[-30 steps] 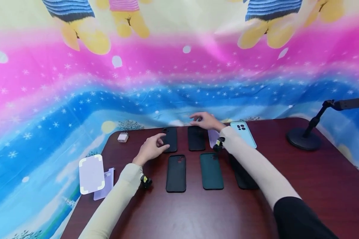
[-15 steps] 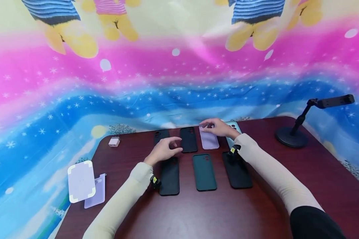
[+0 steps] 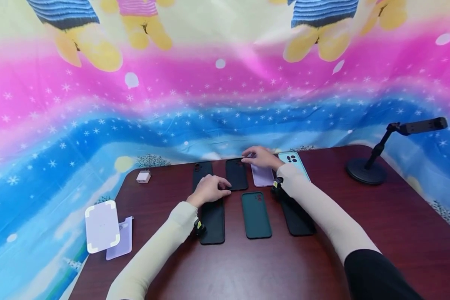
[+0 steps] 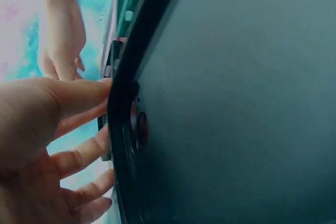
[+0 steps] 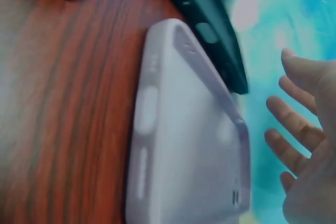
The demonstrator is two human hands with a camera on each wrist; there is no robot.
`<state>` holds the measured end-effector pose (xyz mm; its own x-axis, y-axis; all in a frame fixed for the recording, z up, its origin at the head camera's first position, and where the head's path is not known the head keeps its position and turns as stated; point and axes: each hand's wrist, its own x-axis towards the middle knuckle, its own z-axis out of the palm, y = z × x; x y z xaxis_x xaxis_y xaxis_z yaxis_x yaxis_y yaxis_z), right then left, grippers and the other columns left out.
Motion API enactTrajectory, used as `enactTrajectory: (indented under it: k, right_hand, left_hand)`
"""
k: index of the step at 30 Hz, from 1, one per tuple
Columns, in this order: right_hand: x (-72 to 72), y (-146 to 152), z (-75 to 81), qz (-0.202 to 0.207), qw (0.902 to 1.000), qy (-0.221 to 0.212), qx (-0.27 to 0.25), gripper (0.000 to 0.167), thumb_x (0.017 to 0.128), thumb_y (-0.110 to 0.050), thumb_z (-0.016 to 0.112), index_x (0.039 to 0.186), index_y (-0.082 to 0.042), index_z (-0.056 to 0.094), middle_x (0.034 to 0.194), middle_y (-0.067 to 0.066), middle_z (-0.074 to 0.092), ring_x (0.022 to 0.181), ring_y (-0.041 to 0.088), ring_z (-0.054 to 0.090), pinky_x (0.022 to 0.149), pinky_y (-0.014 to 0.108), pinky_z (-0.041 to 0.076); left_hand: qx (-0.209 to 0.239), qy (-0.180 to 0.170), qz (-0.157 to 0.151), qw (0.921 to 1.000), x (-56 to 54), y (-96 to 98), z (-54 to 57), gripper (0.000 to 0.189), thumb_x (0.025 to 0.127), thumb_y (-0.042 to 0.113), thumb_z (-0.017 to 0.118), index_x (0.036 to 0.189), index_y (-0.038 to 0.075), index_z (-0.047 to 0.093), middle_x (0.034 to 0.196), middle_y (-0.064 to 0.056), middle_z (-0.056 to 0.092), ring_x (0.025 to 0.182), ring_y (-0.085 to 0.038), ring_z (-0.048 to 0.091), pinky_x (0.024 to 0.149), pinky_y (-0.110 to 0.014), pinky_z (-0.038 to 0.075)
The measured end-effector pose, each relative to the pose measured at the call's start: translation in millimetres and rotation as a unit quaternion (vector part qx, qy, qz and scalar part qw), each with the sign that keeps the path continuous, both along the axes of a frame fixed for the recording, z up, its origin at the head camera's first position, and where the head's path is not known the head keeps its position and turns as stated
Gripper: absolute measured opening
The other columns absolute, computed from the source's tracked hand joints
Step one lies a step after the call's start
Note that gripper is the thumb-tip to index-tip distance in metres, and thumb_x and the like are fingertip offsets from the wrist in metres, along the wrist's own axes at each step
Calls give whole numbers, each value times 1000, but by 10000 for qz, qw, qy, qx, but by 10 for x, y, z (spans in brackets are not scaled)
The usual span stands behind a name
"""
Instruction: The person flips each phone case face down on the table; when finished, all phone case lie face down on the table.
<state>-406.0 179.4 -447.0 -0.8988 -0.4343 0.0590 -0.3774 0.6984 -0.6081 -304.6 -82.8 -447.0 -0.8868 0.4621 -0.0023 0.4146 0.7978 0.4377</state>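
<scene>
Right hand (image 3: 261,157): having moved leftward since half a second ago, from the far edge of the lilac case (image 3: 262,178) to the far right corner of the middle black case (image 3: 236,177); now relaxing with fingers spread, grasping nothing. Left hand (image 3: 209,189): having shifted slightly right; its fingers curving loosely beside that case's near left corner, contact being impossible to tell. Middle black case: lying near the table's far edge, keeping its place; light-blue case (image 3: 295,161), to the right of the lilac one: now showing more of itself. Nearer the table's front edge: a green case (image 3: 256,216) lying between two black ones. Table (image 3: 247,271): dark red-brown, shining; a white charger (image 3: 143,177) sitting by the far left corner; a lilac-and-white stand (image 3: 102,227) standing at the left edge; a black holder (image 3: 366,171) standing near the far right corner; a printed drape (image 3: 195,104) hanging behind.
</scene>
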Motion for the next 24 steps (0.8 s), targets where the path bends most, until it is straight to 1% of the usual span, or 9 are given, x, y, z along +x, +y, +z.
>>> enactTrajectory:
  k: [1,2,5,7,9,11,17,21,24]
  right_hand:
    - [-22,-54,-12,3,9997,130,222,44,102,-39,64,137,-14,66,138,9,66,121,31,61,109,55,34]
    - [-41,-103,-24,17,9988,241,428,44,102,-40,64,137,-15,66,136,9,67,119,30,61,106,54,31]
    - [-88,-224,-58,-34,9936,533,994,43,101,-42,65,137,-18,67,125,8,69,108,29,59,93,50,26]
    - [-104,-275,-73,-149,9899,598,1278,43,101,-41,65,138,-20,67,116,7,67,103,28,57,88,47,24]
    - [-112,-307,-68,-301,9874,600,1434,42,102,-39,65,138,-20,67,111,7,67,101,28,57,88,46,23]
    - [-115,-331,-65,-420,9862,570,1497,39,102,-37,65,137,-20,68,112,7,68,102,29,59,90,47,24]
    - [-157,-354,-71,-627,9890,320,1303,29,103,-32,63,127,-19,75,129,6,71,114,31,62,99,49,24]
    - [-193,-328,-80,-603,9912,292,1140,26,104,-28,61,123,-17,76,127,7,72,113,31,62,97,49,23]
    - [-195,-288,-32,-544,9935,271,965,25,104,-26,61,121,-16,77,124,8,74,112,31,63,96,50,23]
  left_hand:
    - [-91,54,29,9999,-5,2,-8,22,94,34,76,114,26,79,92,5,75,78,-11,62,76,-32,45]
    - [-161,92,55,9998,-11,6,-15,20,93,33,77,111,26,80,90,6,75,79,-11,60,77,-33,43]
    - [-268,147,97,9995,-27,26,-23,13,93,33,78,104,27,80,88,7,73,82,-12,57,81,-35,39]
    - [-292,119,73,9995,-37,46,-18,9,93,32,77,100,27,80,88,7,73,84,-13,55,84,-36,38]
    - [-300,104,42,9995,-51,61,-12,6,94,32,77,96,27,79,87,7,72,84,-14,54,85,-37,38]
    - [-306,121,30,9995,-53,70,-15,6,94,33,77,92,28,79,85,8,71,84,-14,53,85,-37,38]
    - [-345,308,26,9989,-47,65,-23,15,93,37,77,81,28,74,77,9,68,87,-16,49,85,-38,34]
    - [-339,379,-69,9987,-23,60,-16,19,94,37,75,79,27,71,72,8,66,89,-18,48,86,-39,33]
    - [-335,415,-111,9985,8,55,4,19,96,38,73,81,27,68,73,8,65,92,-19,49,86,-39,32]
